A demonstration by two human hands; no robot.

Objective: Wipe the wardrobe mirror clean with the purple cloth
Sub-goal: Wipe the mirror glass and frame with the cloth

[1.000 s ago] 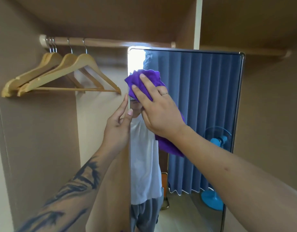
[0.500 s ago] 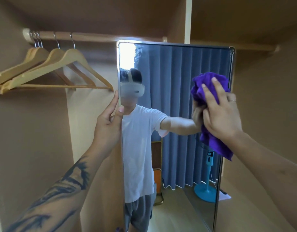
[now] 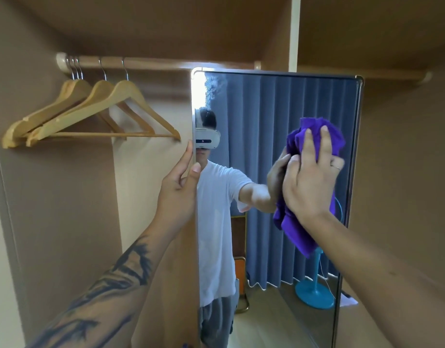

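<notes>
Up close: right hand (image 3: 313, 177) presses purple cloth (image 3: 314, 139) flat-fingered against mirror (image 3: 266, 116), right-hand side of the glass.
Left hand (image 3: 180, 182) holds mirror's left edge, thumb on front; behind, wooden hangers (image 3: 90, 114) on rail (image 3: 151, 64).

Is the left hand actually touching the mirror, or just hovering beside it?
Touching. In the head view, the left hand holds the mirror by its left edge, thumb on the front.

Two bare forearms with no sleeves. The left forearm (image 3: 111, 285) carries large dark tattoo strokes running up toward the left hand (image 3: 178, 187). The right hand (image 3: 311, 177) wears a thin ring (image 3: 337, 168) on one finger.
</notes>
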